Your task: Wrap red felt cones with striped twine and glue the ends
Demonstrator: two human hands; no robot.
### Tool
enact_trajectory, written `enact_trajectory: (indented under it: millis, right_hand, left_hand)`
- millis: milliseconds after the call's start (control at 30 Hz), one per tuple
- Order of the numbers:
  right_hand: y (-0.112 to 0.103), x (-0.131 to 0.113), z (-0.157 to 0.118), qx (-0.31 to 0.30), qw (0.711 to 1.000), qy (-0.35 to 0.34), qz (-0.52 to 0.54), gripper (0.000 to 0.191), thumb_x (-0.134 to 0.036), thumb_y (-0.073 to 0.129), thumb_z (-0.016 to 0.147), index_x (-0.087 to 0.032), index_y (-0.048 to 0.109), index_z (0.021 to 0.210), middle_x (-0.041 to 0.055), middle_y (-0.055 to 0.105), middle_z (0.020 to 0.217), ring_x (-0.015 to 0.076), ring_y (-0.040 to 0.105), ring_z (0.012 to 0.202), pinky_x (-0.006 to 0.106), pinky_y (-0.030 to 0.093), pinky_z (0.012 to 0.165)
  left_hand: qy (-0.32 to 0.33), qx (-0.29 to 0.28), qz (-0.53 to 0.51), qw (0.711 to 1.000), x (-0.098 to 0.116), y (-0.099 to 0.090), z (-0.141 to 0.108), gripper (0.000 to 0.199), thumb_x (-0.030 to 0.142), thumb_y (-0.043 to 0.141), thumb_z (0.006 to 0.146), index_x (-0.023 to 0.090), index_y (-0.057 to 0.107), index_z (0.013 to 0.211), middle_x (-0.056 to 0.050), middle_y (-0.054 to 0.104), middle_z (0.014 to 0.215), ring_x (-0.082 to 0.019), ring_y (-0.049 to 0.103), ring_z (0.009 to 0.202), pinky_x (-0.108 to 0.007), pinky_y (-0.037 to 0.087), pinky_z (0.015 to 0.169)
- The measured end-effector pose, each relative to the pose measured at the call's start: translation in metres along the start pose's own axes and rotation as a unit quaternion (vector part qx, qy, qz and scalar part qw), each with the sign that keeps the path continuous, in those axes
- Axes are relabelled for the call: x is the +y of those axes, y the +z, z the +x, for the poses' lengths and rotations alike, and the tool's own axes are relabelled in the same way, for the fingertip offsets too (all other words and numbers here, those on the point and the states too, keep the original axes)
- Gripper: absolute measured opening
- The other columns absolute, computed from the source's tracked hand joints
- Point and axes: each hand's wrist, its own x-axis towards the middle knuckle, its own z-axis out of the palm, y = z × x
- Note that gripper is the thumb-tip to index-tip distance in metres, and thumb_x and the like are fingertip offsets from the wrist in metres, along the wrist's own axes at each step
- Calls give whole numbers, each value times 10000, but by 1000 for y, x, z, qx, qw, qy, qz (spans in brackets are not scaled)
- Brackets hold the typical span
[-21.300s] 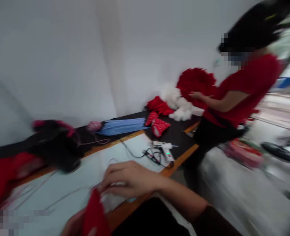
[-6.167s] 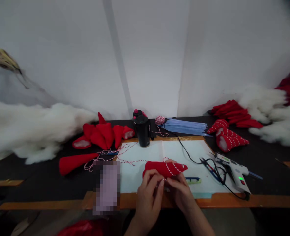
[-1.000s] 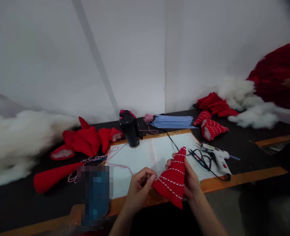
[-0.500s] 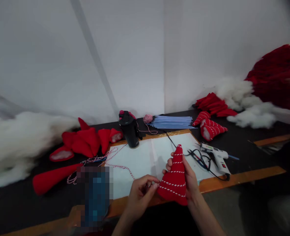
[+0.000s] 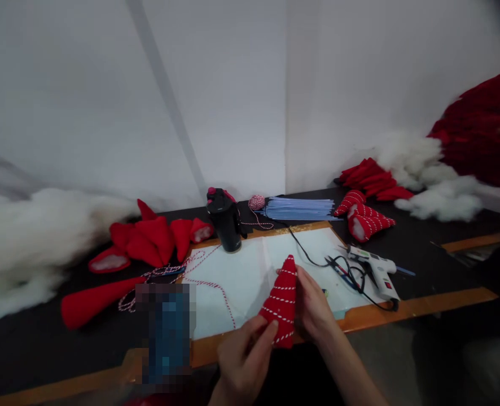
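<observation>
A red fabric cone (image 5: 281,299), wound with red-and-white twisted cord, is between my hands above the table's front edge. My left hand (image 5: 246,355) pinches its lower left side, thumb and fingers closed there. Along the cone's right side, my right hand (image 5: 315,301) grips it with the fingers partly hidden behind. Loose striped cord (image 5: 216,285) trails over the white sheet (image 5: 241,273) towards my left hand; its end is hidden. A white glue gun (image 5: 375,268) lies to the right, its black cable looped around blue-handled pliers or cutters (image 5: 338,270).
A black tumbler (image 5: 226,223), a ball of cord (image 5: 257,202) and glue sticks (image 5: 298,208) stand or lie behind the sheet. Red cones (image 5: 152,239) and white stuffing (image 5: 34,242) are left. Wrapped cones (image 5: 368,221) and more stuffing (image 5: 444,192) lie right. A pixelated patch covers something front left.
Both hands have shifted left with the cone, which now leans more to the right. My left hand has moved from the cord beside the cone onto the cone's lower side.
</observation>
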Motion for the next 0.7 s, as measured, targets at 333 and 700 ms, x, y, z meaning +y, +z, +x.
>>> enact_trajectory:
  millis: [333, 700]
  right_hand:
    - [-20, -1, 8, -21, 947, -154, -281, 539, -383, 768, 775, -248, 599, 1269, 94, 529, 1328, 235, 530, 1177, 406, 411, 1048]
    - [-36, -38, 4, -228, 790, -227, -522, 100, -247, 588, 908, -238, 685, 885, 69, 614, 994, 227, 548, 944, 360, 421, 846]
  left_hand:
    - [24, -22, 48, 998, 5, 3, -20, 191, 68, 551, 911, 128, 703, 1011, -105, 737, 876, -159, 720, 783, -224, 579, 679]
    - [7, -41, -8, 999, 10, 7, -28, 234, 59, 519, 903, 131, 706, 1025, -105, 738, 919, -159, 721, 813, -219, 584, 674]
